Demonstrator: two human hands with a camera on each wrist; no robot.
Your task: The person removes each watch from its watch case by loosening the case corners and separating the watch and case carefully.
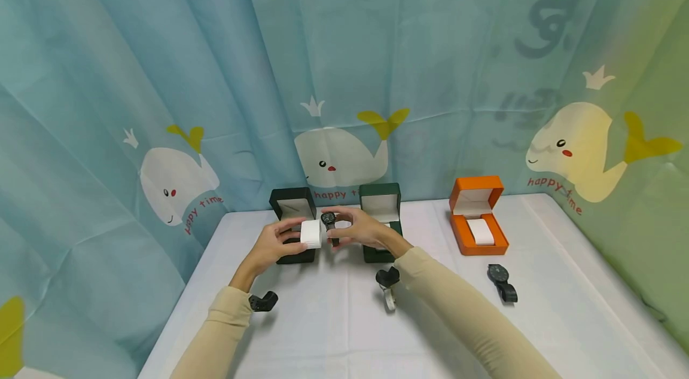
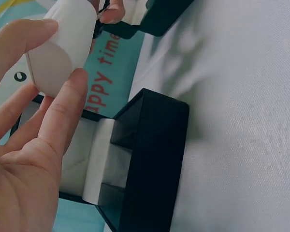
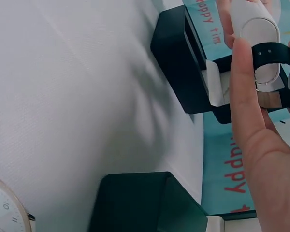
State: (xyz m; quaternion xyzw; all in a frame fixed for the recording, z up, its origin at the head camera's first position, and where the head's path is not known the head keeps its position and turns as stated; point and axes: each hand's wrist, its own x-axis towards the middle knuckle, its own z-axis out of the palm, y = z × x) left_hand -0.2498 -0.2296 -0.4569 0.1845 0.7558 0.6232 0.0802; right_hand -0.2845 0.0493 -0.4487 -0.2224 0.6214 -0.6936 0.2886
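Observation:
My left hand (image 1: 270, 245) grips a white watch cushion (image 1: 310, 234) by its sides, over the open black watch box (image 1: 293, 192). In the left wrist view the thumb and fingers press the cushion (image 2: 63, 46) from both sides. Close beside it, my right hand (image 1: 359, 228) pinches a black wristwatch (image 1: 329, 220) with its dial up. The right wrist view has the watch's looped black strap (image 3: 272, 54) in front of the end of the cushion (image 3: 261, 31). Below, the black box (image 2: 159, 159) shows a bare inside with a pale lining.
An open green watch box (image 1: 380, 190) stands right of the black one, partly behind my right hand. Farther right is an orange box (image 1: 481, 241) with a white cushion, and a black watch (image 1: 500, 281) before it. A white-strapped watch (image 1: 389, 298) lies nearer, by my right sleeve.

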